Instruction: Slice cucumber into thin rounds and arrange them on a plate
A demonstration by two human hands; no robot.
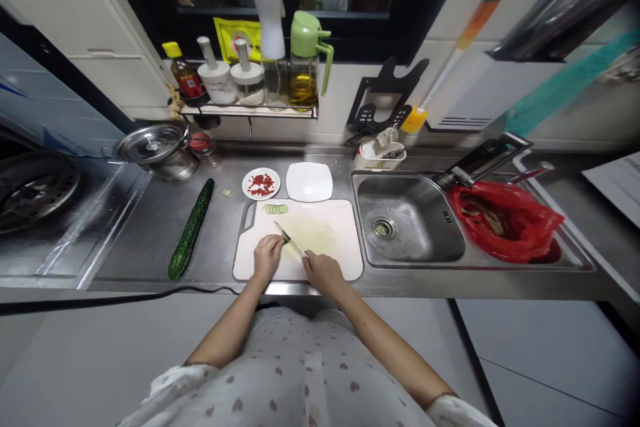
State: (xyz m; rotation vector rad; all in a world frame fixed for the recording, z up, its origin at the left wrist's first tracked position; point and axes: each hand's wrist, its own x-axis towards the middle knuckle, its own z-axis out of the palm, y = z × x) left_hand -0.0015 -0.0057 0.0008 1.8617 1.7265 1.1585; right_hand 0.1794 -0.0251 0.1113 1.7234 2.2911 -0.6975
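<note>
The fingers of the left hand (pixel 267 256) are drawn together on a small green piece (pixel 286 238), its end showing beside the blade. The fingers of the right hand (pixel 324 272) are closed around the handle of a knife (pixel 293 241), whose blade slants forward and leftward, its tip reaching just past the left fingertips. Both hands are over a white cutting board (pixel 343 230); its front edge passes below the wrists, near the front edge of the steel counter (pixel 135 240).

Just ahead of the left fingers, a row of overlapping green slices (pixel 275 209) lies near the board's far edge. To the right of the right fingers, a stretch of board gives room as far as the right edge; past that, a narrow strip of counter leads to the rim of the sink (pixel 359 213). Leftward of the left fingers come the board's handle slot, then open counter, then a whole cucumber (pixel 191 229) lying lengthwise, well apart from the hand.

Farther ahead, beyond the slices, stand a round plate (pixel 245 185) of red pieces (pixel 262 184) and, to its right, a squarish white plate (pixel 309 181), close to the board's far edge. Well off to the right of both hands, past the basin, sits a red bag (pixel 520 240).
</note>
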